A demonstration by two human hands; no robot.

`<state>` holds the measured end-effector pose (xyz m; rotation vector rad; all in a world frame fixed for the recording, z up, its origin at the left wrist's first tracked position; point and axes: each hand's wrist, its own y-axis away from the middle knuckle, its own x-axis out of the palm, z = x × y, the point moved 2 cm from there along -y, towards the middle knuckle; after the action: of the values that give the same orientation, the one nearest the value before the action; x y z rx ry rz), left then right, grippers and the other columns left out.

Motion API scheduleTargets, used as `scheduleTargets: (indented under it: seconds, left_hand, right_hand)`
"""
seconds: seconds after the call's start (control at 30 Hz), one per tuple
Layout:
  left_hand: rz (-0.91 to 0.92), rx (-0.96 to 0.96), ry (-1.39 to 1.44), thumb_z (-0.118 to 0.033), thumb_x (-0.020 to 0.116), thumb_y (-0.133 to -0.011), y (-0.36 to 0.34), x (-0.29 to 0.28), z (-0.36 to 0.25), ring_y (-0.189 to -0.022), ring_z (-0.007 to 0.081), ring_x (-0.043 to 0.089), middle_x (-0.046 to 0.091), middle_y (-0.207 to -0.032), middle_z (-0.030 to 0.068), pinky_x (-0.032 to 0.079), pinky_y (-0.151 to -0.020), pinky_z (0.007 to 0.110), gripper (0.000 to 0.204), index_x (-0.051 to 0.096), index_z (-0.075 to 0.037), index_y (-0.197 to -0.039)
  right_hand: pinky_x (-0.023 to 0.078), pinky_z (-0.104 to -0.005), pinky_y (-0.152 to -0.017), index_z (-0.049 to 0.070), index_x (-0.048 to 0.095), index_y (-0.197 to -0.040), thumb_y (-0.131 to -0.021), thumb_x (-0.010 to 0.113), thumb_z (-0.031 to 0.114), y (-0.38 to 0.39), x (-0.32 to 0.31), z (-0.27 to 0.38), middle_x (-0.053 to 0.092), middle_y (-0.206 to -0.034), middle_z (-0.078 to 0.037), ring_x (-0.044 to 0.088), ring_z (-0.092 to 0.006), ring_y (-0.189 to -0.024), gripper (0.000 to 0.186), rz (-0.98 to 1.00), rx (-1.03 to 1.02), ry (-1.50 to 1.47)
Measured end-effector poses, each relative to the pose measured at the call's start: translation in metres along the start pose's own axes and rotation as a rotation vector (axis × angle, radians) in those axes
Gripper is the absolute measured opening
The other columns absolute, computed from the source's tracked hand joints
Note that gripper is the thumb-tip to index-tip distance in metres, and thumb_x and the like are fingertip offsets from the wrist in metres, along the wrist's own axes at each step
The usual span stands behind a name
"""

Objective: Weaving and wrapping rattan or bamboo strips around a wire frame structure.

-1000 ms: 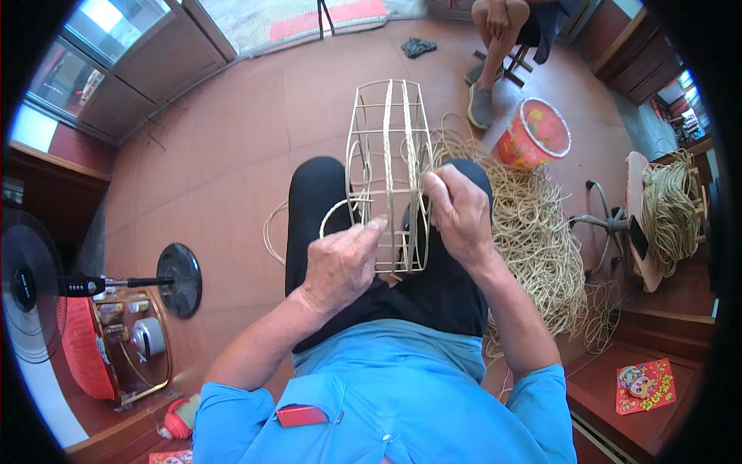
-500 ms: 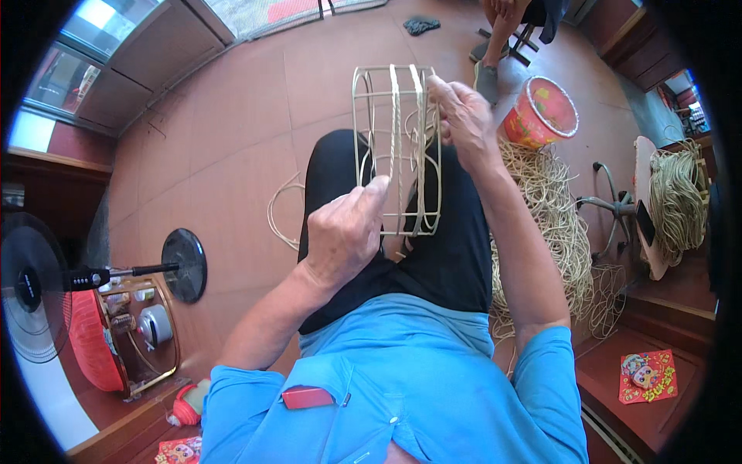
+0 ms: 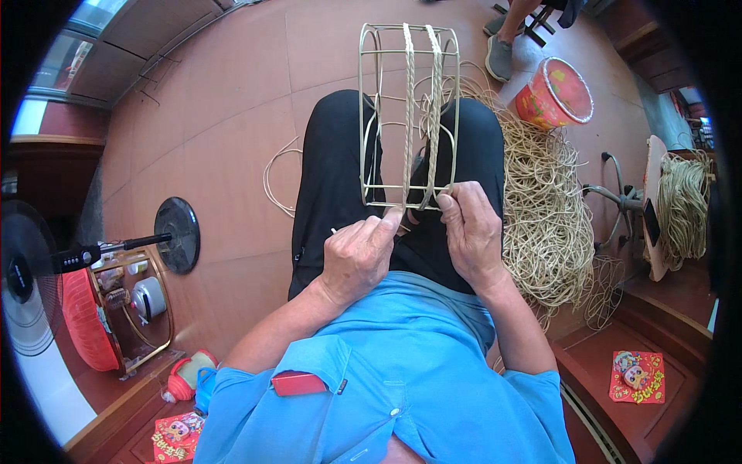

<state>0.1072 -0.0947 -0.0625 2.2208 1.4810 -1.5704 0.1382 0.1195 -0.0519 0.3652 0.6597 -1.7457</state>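
A wire frame with rounded ends rests above my knees, its long side running away from me. Two twisted strands of pale cord stretch lengthwise over it. At the near end, my left hand is closed, thumb and fingers pinching the cord just below the near crossbar. My right hand is closed at the near right corner, its fingertips gripping the frame there. Whether cord also lies in those fingers is hidden. Loose cord trails on the floor behind the frame.
A large pile of cord spreads to my right, with a red bucket behind it. Further right, a cord bundle hangs on a wheeled chair. A fan stands left. Another person's shoe shows at the far right.
My right hand has come from the frame's far right corner down to its near right corner. My left hand has moved slightly lower, to the near end. The frame appears farther up.
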Motion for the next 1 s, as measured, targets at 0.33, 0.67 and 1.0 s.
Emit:
scheduleTargets:
  seconds: [0.33, 0.67, 1.0]
  left_hand:
    - [0.033, -0.007, 0.107, -0.002, 0.072, -0.102, -0.068, -0.017, 0.026, -0.087, 0.0383, 0.079, 0.079, -0.100, 0.0192, 0.062, -0.075, 0.043, 0.018, 0.076, -0.002, -0.120]
    - [0.265, -0.088, 0.024, -0.016, 0.067, -0.106, -0.138, -0.019, 0.059, -0.088, 0.0429, 0.077, 0.076, -0.094, 0.0247, 0.059, -0.076, 0.050, 0.018, 0.074, -0.002, -0.116]
    - [0.024, 0.027, -0.031, -0.007, 0.071, -0.105, -0.074, -0.020, 0.026, -0.081, 0.0358, 0.078, 0.078, -0.096, 0.0156, 0.061, -0.071, 0.044, 0.016, 0.074, -0.004, -0.121]
  right_hand:
    - [0.052, -0.0467, -0.073, -0.001, 0.065, -0.104, -0.109, 0.065, 0.010, -0.074, -0.004, -0.007, 0.061, -0.091, -0.018, 0.065, -0.0399, -0.083, 0.013, -0.035, 0.014, -0.094]
    - [0.039, -0.0248, -0.044, 0.006, 0.069, -0.096, -0.113, 0.063, 0.037, -0.157, 0.012, -0.041, 0.052, -0.062, 0.004, 0.045, -0.0068, -0.047, 0.036, 0.215, 0.526, -0.619]
    - [0.059, -0.0421, -0.073, 0.003, 0.073, -0.114, -0.100, 0.080, 0.016, -0.103, -0.011, 0.002, 0.069, -0.081, -0.015, 0.073, -0.0298, -0.078, 0.019, -0.144, 0.097, 0.132]
